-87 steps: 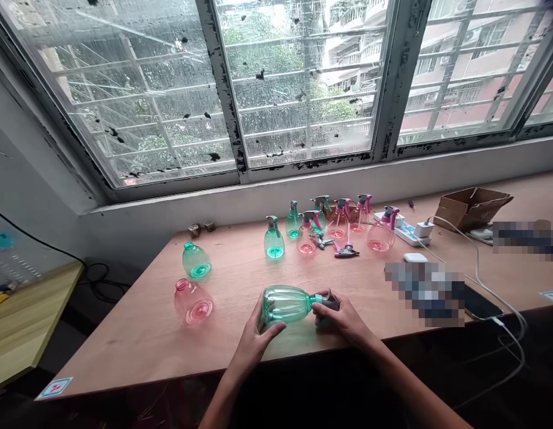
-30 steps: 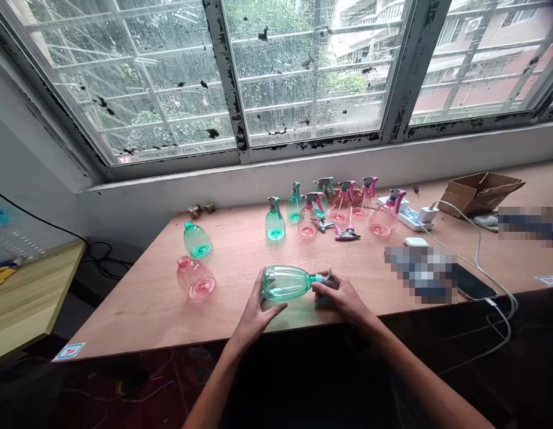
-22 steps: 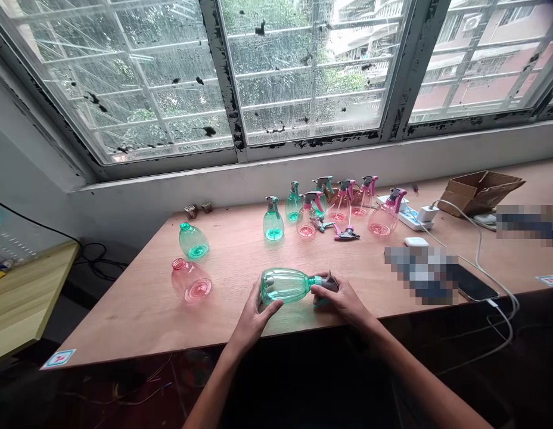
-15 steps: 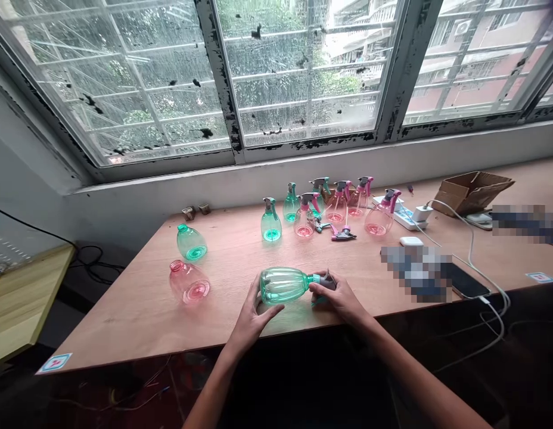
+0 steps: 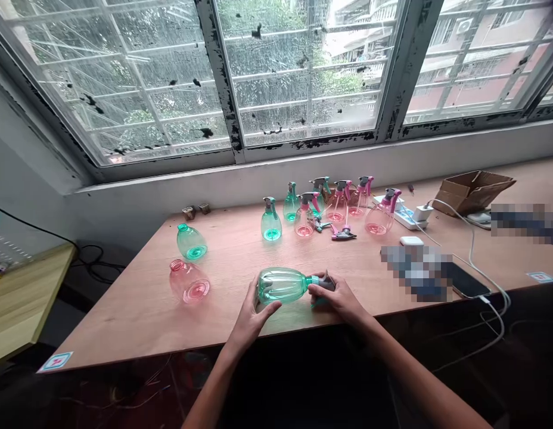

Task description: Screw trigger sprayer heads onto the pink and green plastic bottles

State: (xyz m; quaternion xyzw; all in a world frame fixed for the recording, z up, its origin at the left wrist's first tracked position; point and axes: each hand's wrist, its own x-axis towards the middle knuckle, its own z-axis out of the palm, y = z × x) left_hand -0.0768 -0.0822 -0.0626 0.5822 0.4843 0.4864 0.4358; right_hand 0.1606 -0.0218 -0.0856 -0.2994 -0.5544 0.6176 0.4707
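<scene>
A clear green spray bottle (image 5: 283, 285) lies sideways between my hands above the front of the table, its neck to the right. My left hand (image 5: 254, 310) holds the base end, thumb underneath on the near side and the other fingers partly hidden behind it. Closed round the grey and green spray head (image 5: 323, 282) at the neck is my right hand (image 5: 341, 295). To the left, a green bottle (image 5: 191, 243) and a pink bottle (image 5: 189, 282) without spray heads stand on the table.
Several green and pink spray bottles with heads, among them a green one (image 5: 271, 220), stand towards the window. Near them lies a loose pink spray head (image 5: 343, 233). A power strip (image 5: 406, 215), a cardboard box (image 5: 471, 193) and a phone (image 5: 468, 280) with a white cable are on the right.
The green bottle and my left hand have shifted very slightly left. My right hand keeps its grip on the spray head.
</scene>
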